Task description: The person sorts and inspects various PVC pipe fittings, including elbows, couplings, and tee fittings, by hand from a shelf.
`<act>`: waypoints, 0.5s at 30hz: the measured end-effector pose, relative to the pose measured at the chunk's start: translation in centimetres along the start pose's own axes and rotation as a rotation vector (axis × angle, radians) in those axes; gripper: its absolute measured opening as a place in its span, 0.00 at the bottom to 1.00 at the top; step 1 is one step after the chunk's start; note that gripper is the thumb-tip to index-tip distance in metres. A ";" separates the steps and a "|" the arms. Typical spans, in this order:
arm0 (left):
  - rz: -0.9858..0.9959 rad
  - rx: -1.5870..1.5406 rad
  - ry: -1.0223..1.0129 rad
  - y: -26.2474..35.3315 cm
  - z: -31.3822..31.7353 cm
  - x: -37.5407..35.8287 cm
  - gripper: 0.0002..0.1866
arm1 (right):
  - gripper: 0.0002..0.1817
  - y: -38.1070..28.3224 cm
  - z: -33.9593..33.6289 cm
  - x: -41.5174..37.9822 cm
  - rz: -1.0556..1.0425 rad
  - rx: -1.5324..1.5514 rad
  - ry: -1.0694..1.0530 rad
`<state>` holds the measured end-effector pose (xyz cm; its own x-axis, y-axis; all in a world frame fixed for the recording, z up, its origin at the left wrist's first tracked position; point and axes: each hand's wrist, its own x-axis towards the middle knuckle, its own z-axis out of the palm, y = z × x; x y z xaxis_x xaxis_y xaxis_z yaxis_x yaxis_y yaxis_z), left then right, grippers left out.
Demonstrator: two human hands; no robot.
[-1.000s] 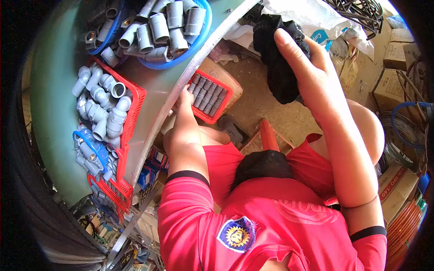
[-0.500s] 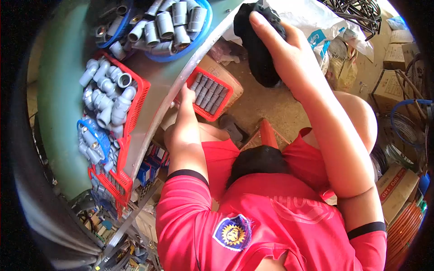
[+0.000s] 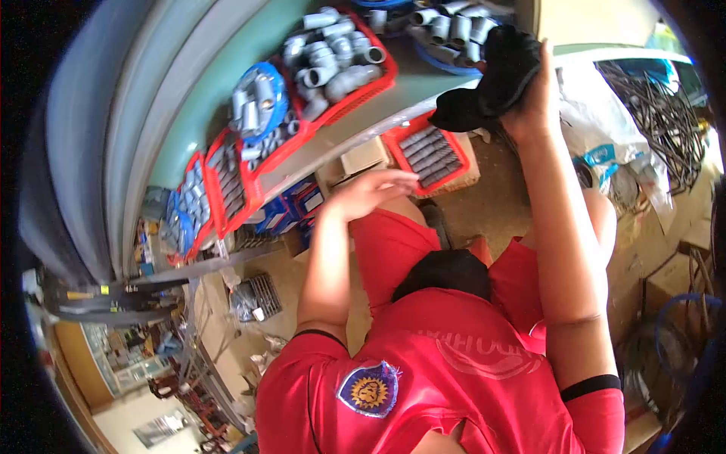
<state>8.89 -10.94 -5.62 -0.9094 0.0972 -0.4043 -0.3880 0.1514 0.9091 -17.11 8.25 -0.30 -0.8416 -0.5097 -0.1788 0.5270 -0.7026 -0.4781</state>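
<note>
A bunched black cloth (image 3: pixel 508 74) is gripped in my right hand (image 3: pixel 535 106), raised at the table's edge, and its loose end hangs toward a red basket. That red basket (image 3: pixel 458 148) holds grey pipe fittings (image 3: pixel 429 157) laid in neat rows and stands low, beyond my knees. My left hand (image 3: pixel 372 194) is open, fingers stretched out flat, with the fingertips right at the basket's near left corner. Nothing shows in that hand.
Along the green-topped table stand a red basket (image 3: pixel 389 66) of grey elbow fittings and a blue basket (image 3: pixel 283 100) of fittings. Blue boxes (image 3: pixel 291 208) sit beneath. White plastic bags (image 3: pixel 597 113) and a heap of black rods (image 3: pixel 654 125) lie to the right.
My left hand has come off the basket's side and opened. My right hand still grips the black cloth, now turned with an end hanging left. The view has swung left.
</note>
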 end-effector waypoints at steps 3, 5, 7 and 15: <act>-0.004 -0.050 0.111 5.6 -3.7 -9.2 0.19 | 0.41 -0.2 0.4 -0.2 0.007 0.102 -0.006; 0.074 0.067 0.474 5.9 -8.0 -13.9 0.15 | 0.45 -0.4 0.2 0.3 -0.058 0.138 -0.002; 0.083 0.217 0.918 5.3 -13.4 -16.7 0.10 | 0.47 -0.9 -0.9 1.3 -0.180 0.103 -0.038; -0.339 1.062 1.257 -8.9 -35.8 -21.2 0.27 | 0.31 -4.5 -0.1 -0.9 -0.180 0.138 -0.286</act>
<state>26.26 -49.52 -1.57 -0.5616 -0.7894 0.2480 -0.7892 0.6011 0.1262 -18.76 11.93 1.89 -0.8654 -0.4766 0.1550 0.4012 -0.8441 -0.3556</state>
